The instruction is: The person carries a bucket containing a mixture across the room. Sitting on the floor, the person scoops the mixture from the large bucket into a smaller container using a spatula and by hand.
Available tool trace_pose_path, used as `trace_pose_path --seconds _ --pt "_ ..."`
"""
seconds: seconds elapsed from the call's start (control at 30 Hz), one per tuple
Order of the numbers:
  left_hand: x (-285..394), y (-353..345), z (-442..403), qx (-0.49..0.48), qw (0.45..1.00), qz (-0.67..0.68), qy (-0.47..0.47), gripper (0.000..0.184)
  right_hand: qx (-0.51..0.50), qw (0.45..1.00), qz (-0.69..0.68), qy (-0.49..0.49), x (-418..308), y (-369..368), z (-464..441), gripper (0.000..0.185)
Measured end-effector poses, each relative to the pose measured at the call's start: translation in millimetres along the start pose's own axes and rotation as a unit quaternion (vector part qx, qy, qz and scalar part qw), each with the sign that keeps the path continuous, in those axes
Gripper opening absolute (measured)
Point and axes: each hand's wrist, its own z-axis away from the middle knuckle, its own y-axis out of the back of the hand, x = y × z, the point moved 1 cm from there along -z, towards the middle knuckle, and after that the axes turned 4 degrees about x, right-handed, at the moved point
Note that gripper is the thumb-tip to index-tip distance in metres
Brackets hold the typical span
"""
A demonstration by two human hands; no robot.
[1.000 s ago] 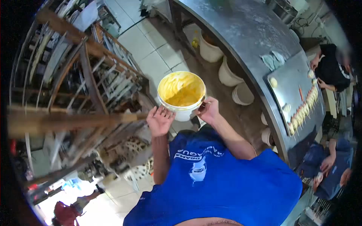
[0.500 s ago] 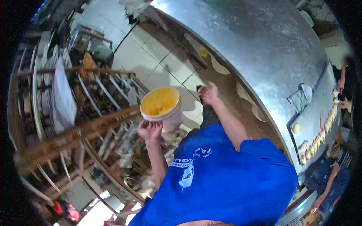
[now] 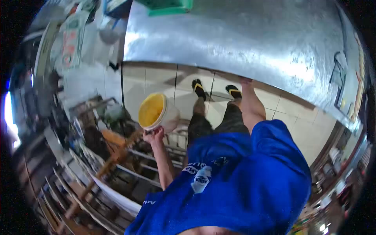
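My left hand (image 3: 154, 135) grips a white bucket (image 3: 170, 116) low on its rim. The bucket is tilted, its mouth turned to the left, and a soft yellow substance (image 3: 150, 110) shows inside. My right hand (image 3: 246, 80) is at the near edge of the metal table (image 3: 235, 47). Its fingers are small and partly hidden there, so I cannot make out their pose or whether they touch the edge.
A wooden rack (image 3: 113, 158) with rails stands close on the left, below the bucket. On the table are a green tray (image 3: 170, 8) at the far side and a grey cloth (image 3: 338, 70) at the right. A row of dough pieces (image 3: 359, 90) lies beyond the cloth. Tiled floor (image 3: 156, 78) is underfoot.
My view has turned left, so the table now runs across the top. The bucket stays in my left hand. My right hand, earlier open in the air, is now at the table edge.
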Motion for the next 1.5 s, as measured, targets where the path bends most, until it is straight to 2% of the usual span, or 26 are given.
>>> trace_pose_path --seconds 0.1,0.17,0.2,0.27,0.3,0.33,0.37,0.4,0.5,0.57,0.6,0.63,0.67,0.7,0.73,0.77,0.83,0.9,1.0,1.1,1.17,1.2,1.3,1.37,1.47,1.5 --pt "37.7 -34.6 -76.1 -0.077 0.995 -0.063 0.014 0.041 -0.016 0.998 -0.028 0.048 8.2 33.3 7.7 0.059" --pt "48.1 -90.0 -99.6 -0.071 0.993 -0.09 -0.031 0.03 -0.038 0.999 -0.024 0.022 0.4 45.4 11.1 0.056" --pt "58.5 -102.5 -98.1 -0.044 0.996 -0.071 0.005 0.032 -0.029 0.998 -0.047 0.035 0.8 50.8 15.3 0.056" --pt "90.2 -114.5 -132.2 -0.113 0.972 -0.206 -0.031 0.034 0.082 0.996 -0.043 0.007 7.0 66.0 49.8 0.062" --pt "111.7 -122.0 -163.5 -0.18 0.922 -0.334 -0.078 0.035 0.092 0.995 -0.033 -0.004 6.3 71.5 79.0 0.067" --pt "145.7 -123.5 -208.7 -0.312 0.667 -0.618 -0.276 0.037 0.122 0.992 -0.027 -0.023 6.9 78.9 114.0 0.063" --pt "157.4 -141.5 -223.0 -0.397 0.349 -0.679 -0.51 0.038 0.146 0.988 -0.019 -0.041 7.1 92.9 129.7 0.061" --pt "164.0 -161.3 -235.7 -0.511 0.203 -0.582 -0.6 0.039 0.172 0.981 -0.081 -0.033 9.2 103.0 141.5 0.057" --pt "162.2 -176.6 -231.9 -0.378 0.067 -0.693 -0.61 0.028 0.147 0.984 -0.1 -0.009 12.1 165.5 158.4 0.053" --pt "168.8 -159.8 -218.5 -0.265 -0.018 -0.746 -0.611 0.024 0.201 0.973 -0.114 0.005 -9.8 154.5 193.9 0.051" --pt "151.1 -160.6 -188.8 -0.312 -0.123 -0.58 -0.742 0.026 0.158 0.98 -0.117 0.017 -22.5 158.2 193.4 0.059" --pt "133.3 -161.6 -156.4 -0.32 -0.129 -0.575 -0.742 0.026 0.113 0.986 -0.12 0.03 -41.7 160.9 199.0 0.068" --pt "112.1 -161.1 -120.4 -0.164 -0.226 -0.765 -0.58 0.016 0.111 0.988 -0.108 0.01 -52.2 177.3 177.6 0.066" --pt "108.4 -154.4 -114.2 -0.075 -0.265 -0.828 -0.489 0.023 0.16 0.983 -0.09 0.013 -70.2 167.1 183.2 0.068" --pt "103.1 -146.5 -103.4 0.008 -0.312 -0.871 -0.38 0.033 0.161 0.982 -0.095 0.008 -84.9 170.5 187.2 0.068" --pt "117.1 -134.8 -117.6 -0.08 -0.371 -0.796 -0.471 0.029 0.16 0.981 -0.108 0.008 -99.2 180.2 192.4 0.068" --pt "108.3 -107.9 -107.9 -0.127 -0.431 -0.637 -0.627 0.018 0.169 0.979 -0.111 0.006 -124.7 208.3 204.8 0.069" --pt "79.7 -84.9 -85.3 -0.143 -0.466 -0.495 -0.719 0.021 0.182 0.976 -0.118 0.015 -154.8 236.9 228.4 0.07" --pt "20.7 -62.5 -46.4 -0.227 -0.385 -0.671 -0.591 0.021 0.19 0.937 -0.281 0.082 -217.5 291.6 248.9 0.07" --pt "-45.3 -52.5 -8.5 -0.265 -0.313 -0.767 -0.494 0.02 0.218 0.945 -0.239 0.043 -232.8 391.6 232.5 0.063" --pt "-103.7 -37.8 12.7 -0.296 -0.285 -0.782 -0.468 0.02 0.139 0.926 -0.328 0.126 -277.0 415.9 239.6 0.059" --pt "-136.4 -29.6 22.6 -0.312 -0.277 -0.786 -0.456 0.02 0.11 0.913 -0.359 0.159 -305.7 425.6 243.2 0.057" --pt "-239.7 -7.3 51.2 -0.349 -0.251 -0.802 -0.415 0.021 0.19 0.876 -0.404 0.182 -385.9 463.4 268.4 0.055" --pt "-321.7 13.1 72.2 -0.373 -0.216 -0.816 -0.386 0.021 0.193 0.894 -0.362 0.18 -444.4 506.2 269.3 0.074" --pt "-465.4 53.6 105.0 -0.413 -0.164 -0.826 -0.347 0.022 0.234 0.853 -0.416 0.208 -545.5 541.9 302.4 0.077" --pt "-518.6 69.9 124.6 -0.427 -0.152 -0.826 -0.333 0.022 0.156 0.824 -0.475 0.266 -561.8 569.0 283.7 0.076"
